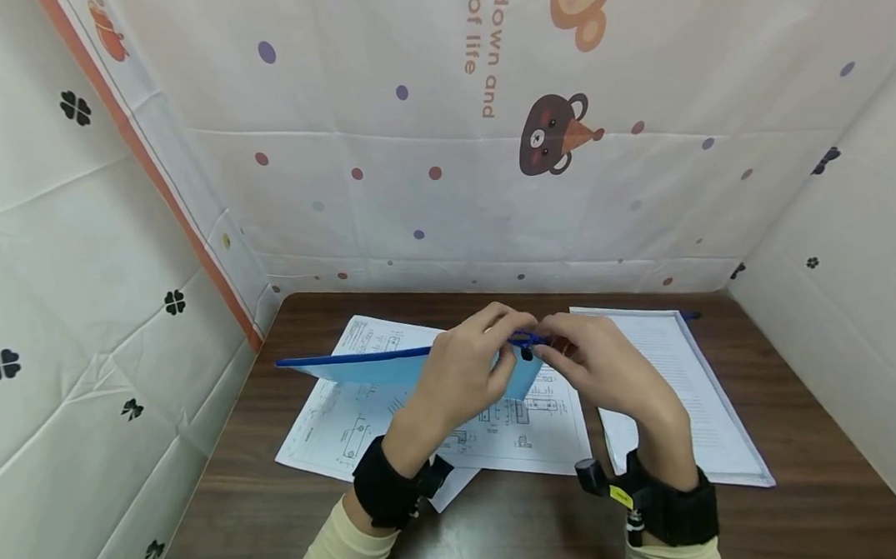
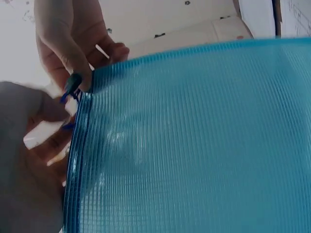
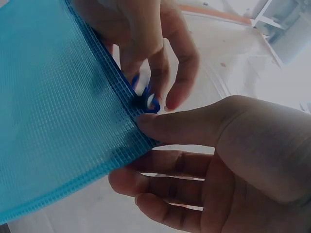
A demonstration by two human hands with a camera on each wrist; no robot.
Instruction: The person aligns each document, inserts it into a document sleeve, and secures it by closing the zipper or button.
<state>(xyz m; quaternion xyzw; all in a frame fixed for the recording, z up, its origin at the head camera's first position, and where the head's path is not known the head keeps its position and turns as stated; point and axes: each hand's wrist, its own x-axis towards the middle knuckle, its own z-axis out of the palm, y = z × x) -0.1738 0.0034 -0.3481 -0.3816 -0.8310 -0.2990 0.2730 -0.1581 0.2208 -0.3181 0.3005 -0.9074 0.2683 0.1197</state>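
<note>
Both hands meet above the middle of the brown table (image 1: 801, 456), holding a blue mesh pouch (image 1: 392, 367) up off the papers. The left hand (image 1: 463, 375) curls its fingers over the pouch's near corner and grips it there. The right hand (image 1: 609, 368) pinches the same corner from the other side, thumb pressed to the mesh edge, right by the dark blue zipper pull (image 1: 526, 343) (which finger actually touches the pull is hard to tell from the wrist views). The pouch runs out to the left, nearly level. Under it lie printed drawing sheets (image 1: 349, 425); a white booklet (image 1: 693, 394) lies just beside them to the right.
</note>
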